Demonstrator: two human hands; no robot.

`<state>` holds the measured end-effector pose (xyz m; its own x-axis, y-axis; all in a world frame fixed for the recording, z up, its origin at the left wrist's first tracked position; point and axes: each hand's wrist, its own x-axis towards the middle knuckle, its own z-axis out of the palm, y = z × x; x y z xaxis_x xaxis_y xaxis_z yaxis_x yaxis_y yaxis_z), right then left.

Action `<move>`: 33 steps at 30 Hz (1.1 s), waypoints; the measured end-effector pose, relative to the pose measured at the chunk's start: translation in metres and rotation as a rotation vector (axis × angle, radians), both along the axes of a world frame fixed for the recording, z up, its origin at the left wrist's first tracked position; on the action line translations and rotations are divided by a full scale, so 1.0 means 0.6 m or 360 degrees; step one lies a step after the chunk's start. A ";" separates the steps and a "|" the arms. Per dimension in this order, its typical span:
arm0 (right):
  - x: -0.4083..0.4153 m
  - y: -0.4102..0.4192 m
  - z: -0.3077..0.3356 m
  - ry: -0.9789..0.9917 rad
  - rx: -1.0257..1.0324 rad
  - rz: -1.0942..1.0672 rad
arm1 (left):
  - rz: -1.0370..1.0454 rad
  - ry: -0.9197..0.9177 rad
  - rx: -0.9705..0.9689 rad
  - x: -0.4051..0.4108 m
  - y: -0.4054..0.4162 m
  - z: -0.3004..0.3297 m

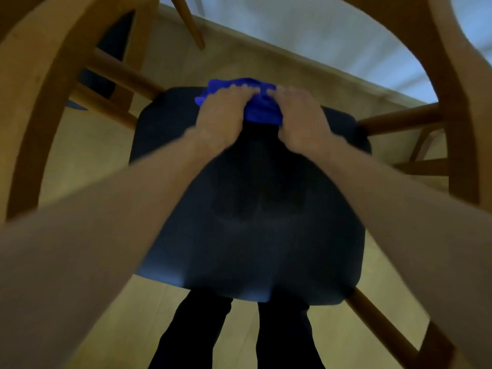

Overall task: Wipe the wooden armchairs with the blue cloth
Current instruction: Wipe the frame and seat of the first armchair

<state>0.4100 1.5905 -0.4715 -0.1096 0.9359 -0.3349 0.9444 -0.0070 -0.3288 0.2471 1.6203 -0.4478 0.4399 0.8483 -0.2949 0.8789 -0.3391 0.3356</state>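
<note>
A wooden armchair with a dark seat (255,209) fills the view from above, its curved wooden arms (34,97) rising at left and right. The blue cloth (262,110) lies bunched at the far edge of the seat. My left hand (222,115) grips the cloth's left part, fingers curled over it. My right hand (300,118) grips its right part the same way. Both forearms reach across the seat. The frame is blurred.
A second wooden chair (111,75) stands close at the far left, its rungs beside the seat. Light wood floor (87,161) lies around the chair, and a pale wall (319,30) runs along the far side. My dark-trousered legs (239,336) show below the seat.
</note>
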 end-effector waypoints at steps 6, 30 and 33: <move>-0.056 -0.208 0.027 0.0296 -0.0109 -0.0002 | 0.0090 -0.0057 0.0098 -0.046 -0.223 0.029; -0.173 -0.096 0.006 0.0090 0.0064 0.0200 | 0.0389 0.0052 0.0065 -0.172 -0.120 0.006; -0.186 -0.201 0.027 0.0216 -0.0193 0.0410 | 0.0295 0.0128 -0.0117 -0.196 -0.236 0.028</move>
